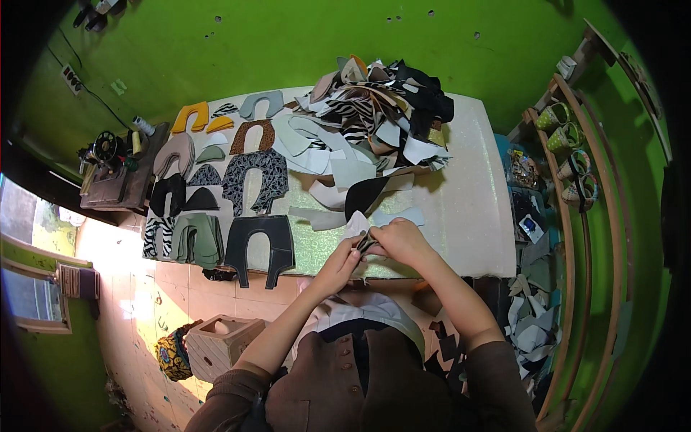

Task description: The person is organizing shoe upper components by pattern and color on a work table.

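Near the front edge of the table [471, 234], my two hands meet over a small bunch of dark grey cut pieces [367, 243]. My left hand [340, 265] pinches it from the left. From the right, the fingers of my right hand [400, 242] close on the same bunch, partly hiding it. Just beyond my fingers lie a white pointed piece [355, 224] and a black curved piece [366, 193]. A grey strip [317, 218] lies to the left of them, and a pale blue-grey piece [409, 215] to the right.
U-shaped cut pieces [259, 241] in several colours and patterns lie at the table's left. A large heap of scraps [367, 108] covers the back. A sewing machine [108, 147] stands far left, a wooden stool [223, 345] below, and a rack with small shoes [565, 137] at right.
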